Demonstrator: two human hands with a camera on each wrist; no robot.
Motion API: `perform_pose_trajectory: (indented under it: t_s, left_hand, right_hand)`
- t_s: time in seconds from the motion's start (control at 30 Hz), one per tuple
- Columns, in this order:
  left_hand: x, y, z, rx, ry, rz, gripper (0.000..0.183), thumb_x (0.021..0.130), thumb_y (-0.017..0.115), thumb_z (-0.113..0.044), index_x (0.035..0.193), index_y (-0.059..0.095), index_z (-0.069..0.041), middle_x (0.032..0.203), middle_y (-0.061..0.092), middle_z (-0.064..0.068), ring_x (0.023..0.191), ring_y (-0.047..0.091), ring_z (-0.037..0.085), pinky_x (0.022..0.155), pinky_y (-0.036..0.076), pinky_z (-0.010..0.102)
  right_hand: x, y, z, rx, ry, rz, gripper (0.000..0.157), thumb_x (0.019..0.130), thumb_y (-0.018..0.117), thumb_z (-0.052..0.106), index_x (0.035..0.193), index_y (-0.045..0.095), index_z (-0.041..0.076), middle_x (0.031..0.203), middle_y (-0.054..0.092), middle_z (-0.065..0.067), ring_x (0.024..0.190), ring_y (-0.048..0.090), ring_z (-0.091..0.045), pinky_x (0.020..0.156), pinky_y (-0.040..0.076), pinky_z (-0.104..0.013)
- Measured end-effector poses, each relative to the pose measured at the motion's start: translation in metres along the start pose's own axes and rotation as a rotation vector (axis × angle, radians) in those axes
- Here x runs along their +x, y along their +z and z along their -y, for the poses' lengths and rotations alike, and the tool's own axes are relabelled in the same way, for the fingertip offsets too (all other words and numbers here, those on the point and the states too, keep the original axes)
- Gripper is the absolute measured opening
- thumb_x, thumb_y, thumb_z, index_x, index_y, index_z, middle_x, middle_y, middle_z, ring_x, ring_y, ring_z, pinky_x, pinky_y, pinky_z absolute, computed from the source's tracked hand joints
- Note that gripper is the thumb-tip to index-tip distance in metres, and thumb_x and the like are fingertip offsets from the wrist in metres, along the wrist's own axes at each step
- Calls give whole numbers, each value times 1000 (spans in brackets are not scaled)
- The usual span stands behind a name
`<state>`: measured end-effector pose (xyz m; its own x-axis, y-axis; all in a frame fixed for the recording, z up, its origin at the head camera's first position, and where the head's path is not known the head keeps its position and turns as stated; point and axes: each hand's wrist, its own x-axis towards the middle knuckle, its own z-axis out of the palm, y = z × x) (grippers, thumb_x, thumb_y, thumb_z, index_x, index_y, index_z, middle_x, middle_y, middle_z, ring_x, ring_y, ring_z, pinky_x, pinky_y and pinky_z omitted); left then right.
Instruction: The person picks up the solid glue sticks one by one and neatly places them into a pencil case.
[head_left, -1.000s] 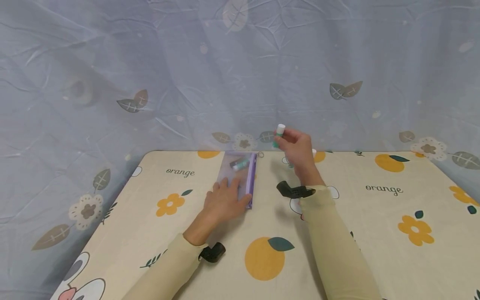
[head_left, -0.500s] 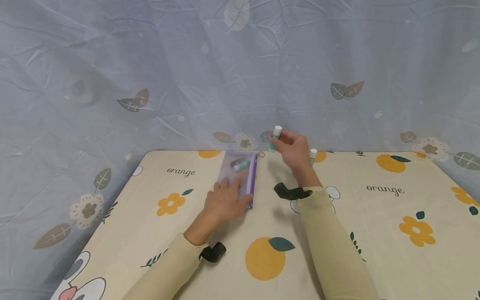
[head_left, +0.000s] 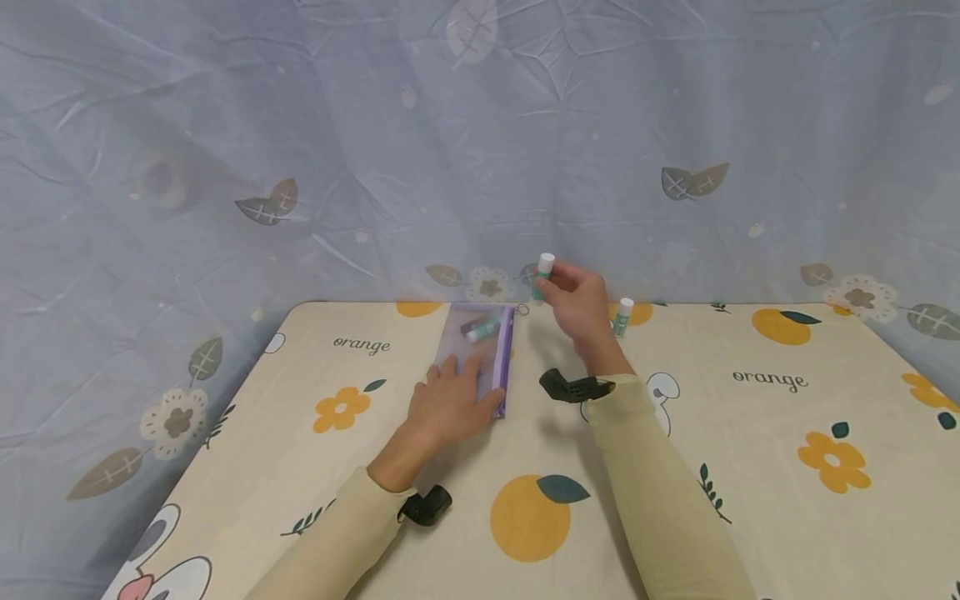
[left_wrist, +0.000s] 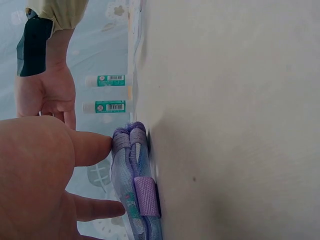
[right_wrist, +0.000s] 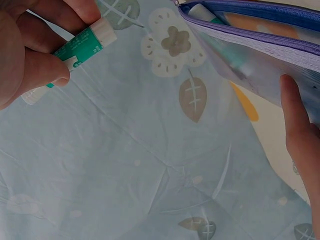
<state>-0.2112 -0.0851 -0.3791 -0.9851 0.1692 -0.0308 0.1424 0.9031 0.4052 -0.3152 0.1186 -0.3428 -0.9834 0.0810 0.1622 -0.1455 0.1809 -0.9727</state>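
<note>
A translucent purple zip pouch (head_left: 491, 354) lies on the table; a glue stick (head_left: 484, 327) and a dark item show through it. Its zip gapes in the right wrist view. My left hand (head_left: 450, 404) rests on the pouch's near half, fingers spread, thumb at the zipped edge. Raised just right of the pouch's far end, my right hand (head_left: 581, 304) pinches a white-capped green glue stick (right_wrist: 82, 47) between thumb and fingers. Another glue stick (head_left: 622, 318) stands upright to its right. The left wrist view shows two standing glue sticks (left_wrist: 110, 80), one hidden from the head view.
A pale tablecloth (head_left: 420, 550) printed with oranges and flowers covers the table. Behind its far edge hangs a grey-blue leaf-patterned curtain (head_left: 480, 150). A small metal ring (head_left: 522, 309) sits at the pouch's far corner.
My right hand has moved left toward the pouch with the glue stick, uncovering the standing glue stick behind it. My left hand has stayed put on the pouch.
</note>
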Motion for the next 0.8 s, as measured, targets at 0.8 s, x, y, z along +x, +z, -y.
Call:
perform_pose_trajectory:
  t_s: [0.8]
  left_hand:
    - [1, 1, 1, 8, 6, 2, 67, 105, 57, -51, 159, 46, -14, 157, 47, 27, 138, 49, 49, 108, 43, 68]
  right_hand:
    - [0, 15, -21, -43, 21, 31, 38, 103, 69, 16, 139, 68, 5, 137, 71, -20, 131, 65, -33, 111, 51, -46]
